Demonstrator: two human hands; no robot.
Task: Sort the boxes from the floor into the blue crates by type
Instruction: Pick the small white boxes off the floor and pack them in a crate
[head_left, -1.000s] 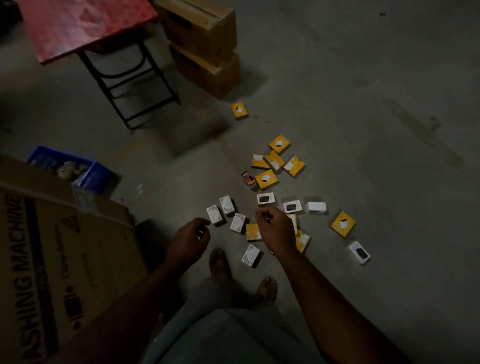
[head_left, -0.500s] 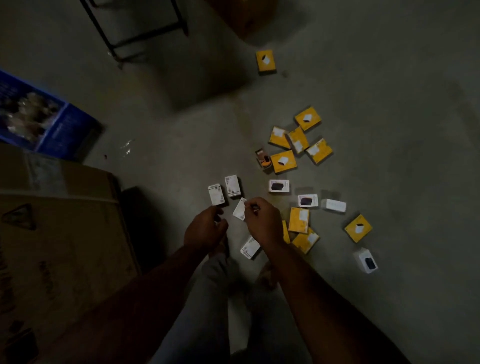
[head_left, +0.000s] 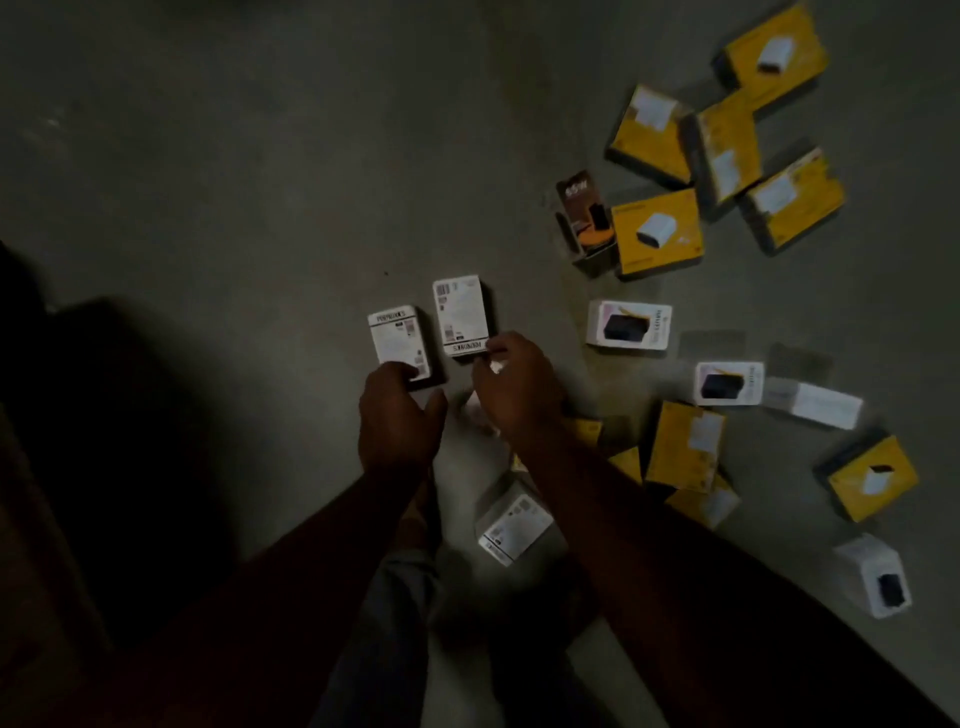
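Several small boxes lie on the grey floor. Two white boxes sit side by side ahead of me, the left white box (head_left: 396, 339) and the right white box (head_left: 461, 316). My left hand (head_left: 400, 418) reaches over the near end of the left one, fingertips touching it, thumb spread apart. My right hand (head_left: 515, 387) pinches a third white box (head_left: 475, 410), mostly hidden under the hand, just below the right white box. Yellow boxes (head_left: 657, 236) cluster at the upper right. No blue crate is in view.
White boxes with a dark picture (head_left: 627, 325) and more yellow boxes (head_left: 684, 447) lie to the right of my arm. Another white box (head_left: 511, 522) rests near my foot. A brown and orange box (head_left: 586, 218) stands beside the yellow cluster. Dark shadow fills the left.
The camera has dropped closer to the floor, so the crate and table left the view. Both hands moved forward; the left hand now reaches the left white box.
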